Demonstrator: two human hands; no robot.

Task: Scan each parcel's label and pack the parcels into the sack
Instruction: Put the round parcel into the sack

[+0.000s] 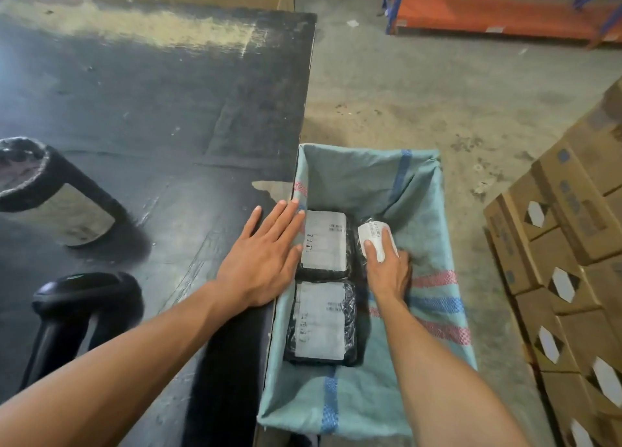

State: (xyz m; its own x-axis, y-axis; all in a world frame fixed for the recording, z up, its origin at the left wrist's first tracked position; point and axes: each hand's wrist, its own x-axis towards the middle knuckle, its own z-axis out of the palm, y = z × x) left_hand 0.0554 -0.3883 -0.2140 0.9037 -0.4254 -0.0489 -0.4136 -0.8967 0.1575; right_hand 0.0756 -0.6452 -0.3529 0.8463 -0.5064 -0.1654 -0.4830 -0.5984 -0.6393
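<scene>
Right hand (pixel 387 271) was down inside the sack (pixel 434 231), fingers and thumb curled round a small parcel (pixel 373 236) wrapped in dark film with a white label facing up. That parcel lay against the sack's right-hand inner wall, just beside the two already packed. Left hand (pixel 261 256) lay flat, fingers straight and spread, palm down on the edge of the table (pixel 151 93), holding nothing; its fingertips reached over the sack's left rim and came close to the upper flat parcel.

Sack was pale green woven material with blue and red stripes, mouth spread open into a box shape, set against the table's right side. Upper flat parcel (pixel 324 241) and lower flat parcel (pixel 321 322) lay end to end along the sack's left side, both black-wrapped, white labels up, print too blurred to read.

Table was dark and scuffed. Handheld scanner (pixel 84 298), black, stood at its near left. Roll (pixel 50 194) with a dark end lay on its side at the far left. Stacked cardboard cartons (pixel 565 244) stood right of the sack on the concrete floor (pixel 437 93). Orange and blue racking (pixel 498 12) sat at the far upper right.
</scene>
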